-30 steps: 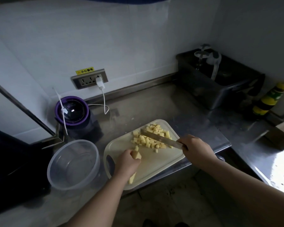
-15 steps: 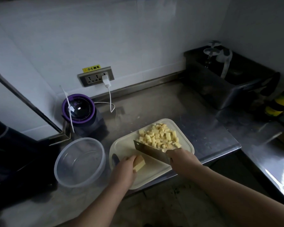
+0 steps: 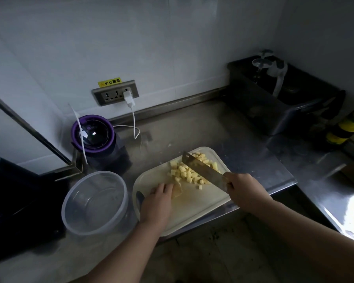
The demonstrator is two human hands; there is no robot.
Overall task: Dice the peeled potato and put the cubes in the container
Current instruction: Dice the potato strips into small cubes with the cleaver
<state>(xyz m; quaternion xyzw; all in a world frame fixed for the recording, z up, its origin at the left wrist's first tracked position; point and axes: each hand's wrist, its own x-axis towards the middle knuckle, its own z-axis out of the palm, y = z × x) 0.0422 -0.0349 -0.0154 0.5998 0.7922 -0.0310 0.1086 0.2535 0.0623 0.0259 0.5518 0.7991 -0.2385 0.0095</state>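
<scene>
Container [image 3: 94, 201] is parked at the counter [image 3: 213, 127] front edge, just beside the cutting board [image 3: 192, 209] left edge; no cubes are seen in it, and a short transfer path is likely intended. Remaining potato piece [image 3: 177, 190] is kept near the board's centre and held down by the left hand [image 3: 158, 201], fingers wrapped over its left side, presumably so it cannot roll under the blade. Cubes [image 3: 188, 172] are heaped toward the board's far right corner, so the cutting zone is kept free. Knife [image 3: 202, 170] is angled over the heap, tip toward the far edge; the handle is grasped by the right hand [image 3: 243, 190]. Dicing is judged not yet finished.
</scene>
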